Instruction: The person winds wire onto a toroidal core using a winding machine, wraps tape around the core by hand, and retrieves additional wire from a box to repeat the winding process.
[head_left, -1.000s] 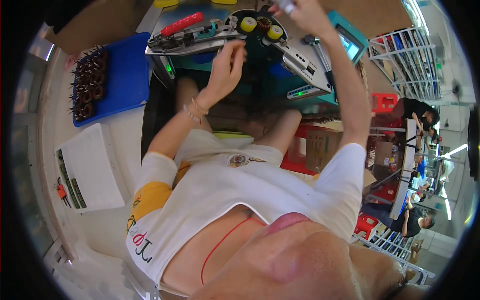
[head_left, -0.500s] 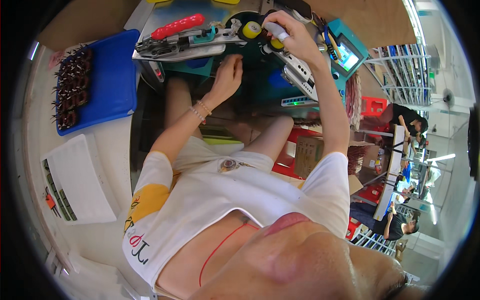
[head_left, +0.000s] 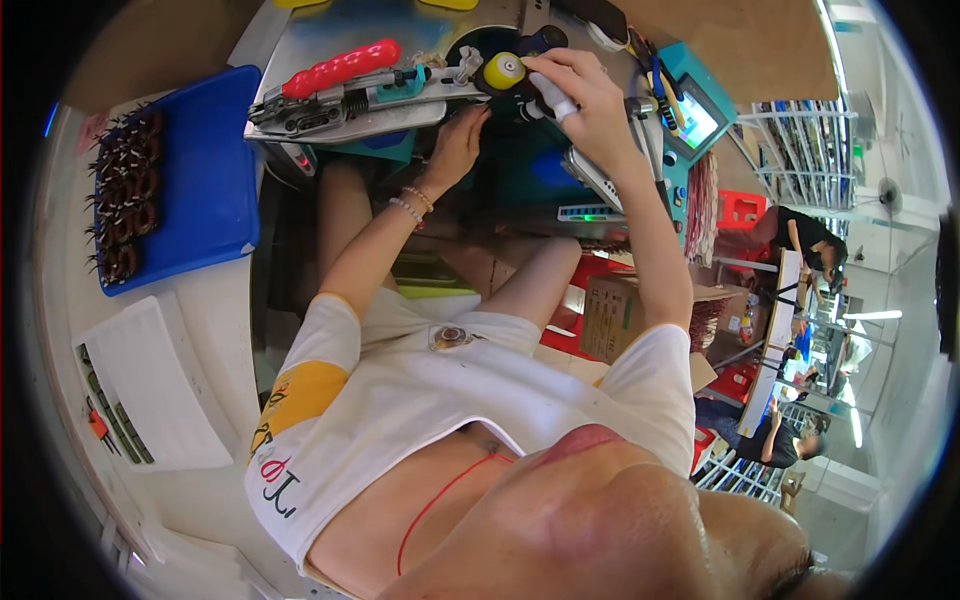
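Note:
At the bench machine, my left hand reaches under the metal rail of a lever clamp with a red ribbed handle. Its fingers are stretched out, their tips at the rail's end, and I see nothing in them. My right hand is closed beside a yellow roller, thumb and forefinger brought together. A pale grey cover or sleeve shows at the thumb; which of the two I cannot tell. Whatever the fingertips hold is too small or hidden.
On the left, a blue tray carries several dark wire coils. A white tray lies nearer. Pliers and a teal control box with a screen stand right of the machine. Beyond, a cardboard box and people at a table.
My right hand has come nearer to me, down past the yellow roller. My left fingers have moved up to the rail's end and straightened. The view has shifted slightly.

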